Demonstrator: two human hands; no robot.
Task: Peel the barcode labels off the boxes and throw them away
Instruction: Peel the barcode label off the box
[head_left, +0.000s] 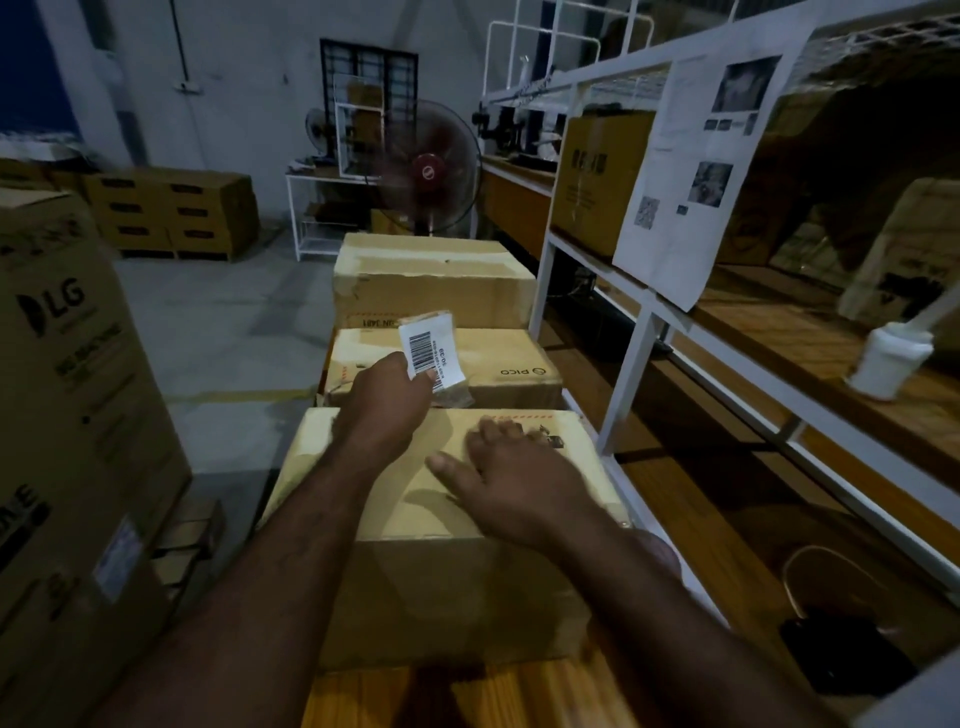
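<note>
Three cardboard boxes stand in a row ahead of me. My left hand (390, 396) holds a white barcode label (430, 352) upright, free of any box, above the gap between the near box (415, 530) and the middle box (519, 358). A bit of brown paper clings to the label's back. My right hand (511, 480) lies flat on the top of the near box with fingers spread. Beyond the middle one sits the far box (431, 275).
A white metal rack (631, 358) with wooden shelves runs along the right, holding a white bottle (889, 358) and a printed sheet (701, 156). A tall LG carton (67, 415) stands at left. A red fan (428, 171) is behind the boxes.
</note>
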